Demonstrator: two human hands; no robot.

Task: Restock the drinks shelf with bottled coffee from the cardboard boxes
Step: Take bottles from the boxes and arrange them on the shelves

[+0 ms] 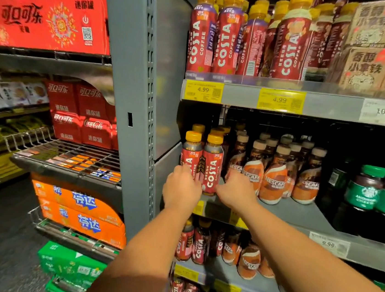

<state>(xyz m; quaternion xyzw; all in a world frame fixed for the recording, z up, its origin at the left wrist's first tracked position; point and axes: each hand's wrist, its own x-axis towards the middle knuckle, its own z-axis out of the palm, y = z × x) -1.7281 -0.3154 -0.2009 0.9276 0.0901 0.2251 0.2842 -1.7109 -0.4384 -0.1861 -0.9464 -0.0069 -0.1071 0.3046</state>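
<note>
At the middle shelf [275, 210], both bare arms reached forward from the bottom edge of the head view. The left grip [182, 188] was wrapped round the lower body of the left Costa bottle [191, 154], back of the hand toward the camera, with the bottle's yellow cap and upper label showing above the knuckles. Just beside it stood the right Costa bottle [211, 172], upright at the shelf's front left corner, with more yellow-capped bottles behind. The right grip [237, 189] lay between that bottle and the Nescafé bottles [274, 176], its edge against the right Costa bottle's lower side. Its fingers were curled and hidden behind the hand, so whether it grasped anything could not be told. The Nescafé bottles stood in rows to the right, and past them dark Starbucks bottles [371, 190] with green caps.

On the upper shelf [323, 105] taller Costa bottles [223, 36] stood crowded together above yellow price tags [203, 90], beside stacked brown cartons [368, 67]. The lower shelf [254, 287] held more Costa and Nescafé bottles, partly hidden by the arms. Left of the grey post [133, 91], wire racks carried red cola cases [47, 21], orange cases [78, 209] and green cases [70, 264].
</note>
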